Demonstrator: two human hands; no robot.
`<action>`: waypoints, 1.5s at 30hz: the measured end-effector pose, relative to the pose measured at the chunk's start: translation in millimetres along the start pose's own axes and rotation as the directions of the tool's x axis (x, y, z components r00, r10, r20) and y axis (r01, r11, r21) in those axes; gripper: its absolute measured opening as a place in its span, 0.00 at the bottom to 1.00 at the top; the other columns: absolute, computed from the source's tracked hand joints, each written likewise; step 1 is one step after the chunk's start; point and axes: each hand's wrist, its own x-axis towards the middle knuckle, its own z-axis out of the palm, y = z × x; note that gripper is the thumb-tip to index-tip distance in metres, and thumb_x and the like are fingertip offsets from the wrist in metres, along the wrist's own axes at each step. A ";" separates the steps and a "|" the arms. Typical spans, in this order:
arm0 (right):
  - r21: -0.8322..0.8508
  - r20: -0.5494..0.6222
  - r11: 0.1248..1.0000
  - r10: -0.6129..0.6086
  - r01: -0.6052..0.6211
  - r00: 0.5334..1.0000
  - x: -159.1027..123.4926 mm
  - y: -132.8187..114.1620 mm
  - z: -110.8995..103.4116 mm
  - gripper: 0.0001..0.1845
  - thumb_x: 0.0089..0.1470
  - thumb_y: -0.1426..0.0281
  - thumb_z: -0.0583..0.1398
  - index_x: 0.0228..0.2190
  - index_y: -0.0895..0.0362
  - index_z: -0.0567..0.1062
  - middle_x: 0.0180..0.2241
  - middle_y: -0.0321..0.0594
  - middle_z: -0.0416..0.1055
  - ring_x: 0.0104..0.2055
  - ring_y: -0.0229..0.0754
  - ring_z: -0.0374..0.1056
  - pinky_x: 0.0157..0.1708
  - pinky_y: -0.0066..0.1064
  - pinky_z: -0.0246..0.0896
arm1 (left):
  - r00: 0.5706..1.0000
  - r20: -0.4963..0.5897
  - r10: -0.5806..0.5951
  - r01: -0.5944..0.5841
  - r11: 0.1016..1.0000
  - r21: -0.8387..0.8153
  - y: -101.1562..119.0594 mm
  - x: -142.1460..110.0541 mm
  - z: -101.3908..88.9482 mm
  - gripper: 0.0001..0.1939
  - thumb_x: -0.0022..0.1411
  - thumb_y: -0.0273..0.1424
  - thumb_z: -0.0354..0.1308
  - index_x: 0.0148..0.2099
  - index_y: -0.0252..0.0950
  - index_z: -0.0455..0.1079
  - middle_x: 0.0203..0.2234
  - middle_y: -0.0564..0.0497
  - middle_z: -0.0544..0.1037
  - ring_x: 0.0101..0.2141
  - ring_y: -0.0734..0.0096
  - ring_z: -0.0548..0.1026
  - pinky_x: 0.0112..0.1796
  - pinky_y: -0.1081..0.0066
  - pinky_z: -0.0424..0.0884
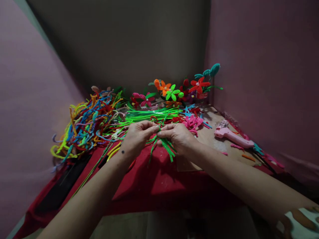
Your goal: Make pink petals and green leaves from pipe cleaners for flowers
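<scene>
My left hand [136,136] and right hand [179,136] meet, fingertips pinching the green pipe cleaners [167,147], whose ends hang below. I should pinch close to the join and twist evenly, though fingers hide the join, perhaps a wrap.

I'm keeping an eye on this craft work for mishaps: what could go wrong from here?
The green strands are pinched only by the fingertips of the left hand and right hand, so they might slip or splay. Their loose ends could snag on the green stems just behind. The pink tool looks like a glue gun; if it is hot, which I can't tell, the right forearm might brush it.
</scene>
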 end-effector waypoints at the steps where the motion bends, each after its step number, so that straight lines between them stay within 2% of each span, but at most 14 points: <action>1: -0.017 0.002 1.000 -0.001 0.001 1.000 0.1 -0.1 -0.7 0.09 0.33 0.80 0.65 0.17 0.62 0.69 0.15 0.32 0.65 0.17 0.33 0.64 0.22 0.31 0.67 | 1.000 0.005 0.015 -0.015 1.000 0.026 -0.2 0.9 -0.7 0.10 0.48 0.35 0.61 0.27 0.31 0.70 0.19 0.55 0.70 0.21 0.78 0.64 0.24 0.76 0.59; 4: -0.081 0.008 0.997 0.006 -0.005 1.000 -0.7 -2.0 -1.2 0.08 0.34 0.79 0.65 0.17 0.61 0.69 0.15 0.33 0.65 0.18 0.33 0.63 0.24 0.32 0.67 | 0.998 -0.034 0.055 -0.052 0.995 0.089 -3.6 2.5 1.0 0.09 0.49 0.34 0.59 0.26 0.31 0.69 0.21 0.54 0.71 0.23 0.77 0.65 0.25 0.76 0.60; 8: -0.192 0.089 0.977 0.109 -0.090 0.990 -2.4 -7.1 0.8 0.02 0.40 0.79 0.62 0.20 0.62 0.73 0.17 0.36 0.67 0.18 0.34 0.64 0.22 0.29 0.63 | 0.981 -0.148 0.124 -0.104 0.985 0.137 -9.5 2.1 6.6 0.07 0.50 0.31 0.57 0.24 0.32 0.66 0.18 0.56 0.67 0.21 0.79 0.62 0.24 0.77 0.59; 12: -0.264 0.148 0.960 0.135 -0.092 0.980 -1.5 -9.1 0.6 0.07 0.46 0.77 0.59 0.19 0.63 0.72 0.16 0.37 0.68 0.16 0.30 0.59 0.17 0.24 0.55 | 0.972 -0.197 0.129 -0.106 0.987 0.122 -12.3 3.1 7.3 0.07 0.49 0.31 0.57 0.24 0.32 0.66 0.18 0.56 0.67 0.21 0.79 0.62 0.23 0.77 0.58; 14: -0.294 0.153 0.954 0.110 -0.061 0.982 0.3 -8.1 -1.2 0.09 0.47 0.76 0.58 0.18 0.63 0.71 0.15 0.36 0.66 0.14 0.29 0.57 0.16 0.23 0.51 | 0.985 -0.157 0.076 -0.070 0.997 0.045 -13.2 5.6 4.3 0.07 0.49 0.31 0.57 0.25 0.33 0.66 0.18 0.57 0.66 0.20 0.80 0.61 0.22 0.77 0.58; 17: -0.304 0.151 0.952 0.095 -0.045 0.984 3.6 -6.5 -4.8 0.10 0.47 0.77 0.58 0.16 0.62 0.69 0.13 0.33 0.63 0.14 0.29 0.57 0.16 0.23 0.51 | 0.999 0.021 0.027 -0.026 0.998 -0.065 -15.6 12.1 -3.3 0.08 0.50 0.34 0.58 0.30 0.34 0.67 0.18 0.57 0.66 0.18 0.80 0.61 0.21 0.77 0.58; 20: -0.303 0.148 0.951 0.114 -0.065 0.982 6.1 -6.7 -6.5 0.10 0.47 0.78 0.57 0.16 0.62 0.68 0.13 0.33 0.63 0.13 0.29 0.58 0.15 0.23 0.52 | 0.985 0.169 0.016 -0.012 1.000 -0.023 -18.8 19.5 -10.6 0.10 0.51 0.36 0.58 0.28 0.33 0.67 0.16 0.57 0.65 0.18 0.81 0.60 0.20 0.77 0.56; 22: -0.320 0.146 0.945 0.122 -0.070 0.982 7.0 -7.6 -6.0 0.11 0.47 0.78 0.58 0.16 0.63 0.68 0.13 0.33 0.63 0.13 0.29 0.58 0.15 0.22 0.52 | 0.984 0.179 0.007 -0.009 1.000 0.013 -21.0 23.6 -12.5 0.12 0.51 0.37 0.58 0.25 0.33 0.65 0.15 0.57 0.63 0.17 0.82 0.58 0.19 0.78 0.53; 28: -0.435 0.119 0.896 0.157 -0.091 0.981 8.3 -3.8 -2.9 0.10 0.50 0.77 0.55 0.19 0.62 0.69 0.14 0.34 0.66 0.13 0.29 0.59 0.12 0.21 0.51 | 0.991 -0.102 0.084 -0.072 0.990 0.118 -26.1 28.5 -4.8 0.10 0.50 0.34 0.58 0.23 0.33 0.66 0.15 0.57 0.64 0.18 0.80 0.60 0.20 0.78 0.56; 31: -0.455 0.113 0.888 0.125 -0.061 0.986 9.4 1.7 -3.3 0.11 0.52 0.76 0.54 0.21 0.62 0.69 0.14 0.32 0.65 0.12 0.29 0.59 0.12 0.20 0.52 | 0.984 -0.153 0.096 -0.076 0.989 0.130 -29.4 27.8 -2.4 0.09 0.51 0.33 0.56 0.24 0.33 0.67 0.15 0.56 0.65 0.18 0.80 0.61 0.19 0.78 0.57; 37: -0.460 0.070 0.882 0.148 -0.099 0.987 10.0 6.5 -6.5 0.11 0.53 0.75 0.54 0.20 0.61 0.67 0.12 0.32 0.65 0.10 0.29 0.58 0.10 0.20 0.50 | 0.990 -0.110 0.090 -0.074 0.987 0.141 -33.8 26.9 -3.6 0.08 0.51 0.32 0.56 0.24 0.33 0.65 0.13 0.58 0.62 0.15 0.82 0.58 0.17 0.78 0.54; 39: -0.454 0.068 0.886 0.144 -0.098 0.987 9.7 6.3 -8.5 0.11 0.52 0.75 0.54 0.19 0.61 0.67 0.12 0.31 0.65 0.10 0.28 0.57 0.09 0.19 0.49 | 0.996 -0.075 0.046 -0.041 0.997 0.061 -34.5 27.3 -4.5 0.08 0.51 0.32 0.57 0.24 0.34 0.65 0.13 0.59 0.61 0.14 0.82 0.57 0.16 0.78 0.53; 42: -0.413 0.114 0.905 0.161 -0.101 0.980 9.8 6.8 -13.0 0.11 0.52 0.73 0.55 0.21 0.63 0.70 0.12 0.32 0.65 0.10 0.28 0.57 0.09 0.18 0.49 | 0.994 0.096 -0.057 0.076 0.975 -0.208 -36.3 28.1 -7.8 0.08 0.50 0.33 0.59 0.30 0.34 0.67 0.15 0.59 0.62 0.15 0.83 0.57 0.17 0.78 0.53; 45: -0.354 0.169 0.926 0.201 -0.131 0.965 10.7 7.8 -17.1 0.10 0.51 0.71 0.56 0.23 0.63 0.71 0.13 0.33 0.66 0.10 0.28 0.58 0.09 0.18 0.49 | 0.955 0.273 -0.114 0.220 0.892 -0.396 -39.4 28.9 -12.1 0.11 0.50 0.32 0.60 0.37 0.35 0.69 0.16 0.60 0.61 0.16 0.85 0.56 0.19 0.80 0.54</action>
